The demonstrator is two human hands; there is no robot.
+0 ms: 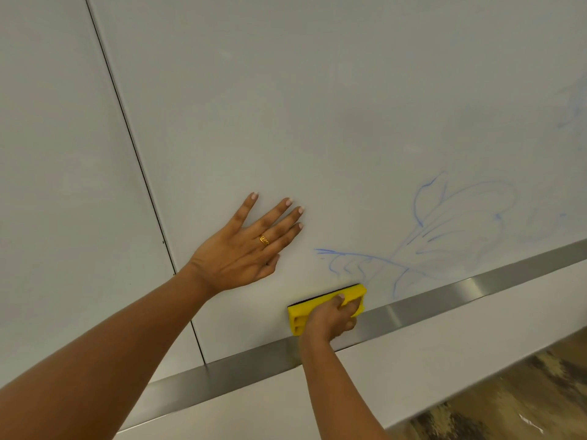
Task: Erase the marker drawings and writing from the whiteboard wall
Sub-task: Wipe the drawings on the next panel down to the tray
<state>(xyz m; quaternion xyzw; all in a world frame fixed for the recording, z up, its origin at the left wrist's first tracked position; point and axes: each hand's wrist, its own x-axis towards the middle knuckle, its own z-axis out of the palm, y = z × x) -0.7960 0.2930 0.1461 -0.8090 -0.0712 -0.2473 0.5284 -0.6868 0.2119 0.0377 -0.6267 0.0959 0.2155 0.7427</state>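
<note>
Whiteboard wall (pixel 317 90) fills the view, metal ledge (pixel 444 300) along its bottom. Left hand (pixel 244 249) is pressed flat on it, fingers spread, gold ring (pixel 264 240) on. Right hand (pixel 333 319) grips the yellow eraser (pixel 320 308) against the board just above the ledge, with the blue marker drawing (pixel 444 230) up and right of it, partly smeared

I could read no text, number or brand anywhere: the blue marker lines (pixel 436 238) on the whiteboard wall (pixel 317 106) were loose, partly faded drawing strokes, not letters, and the yellow eraser (pixel 300 317) showed no legible label.
</note>
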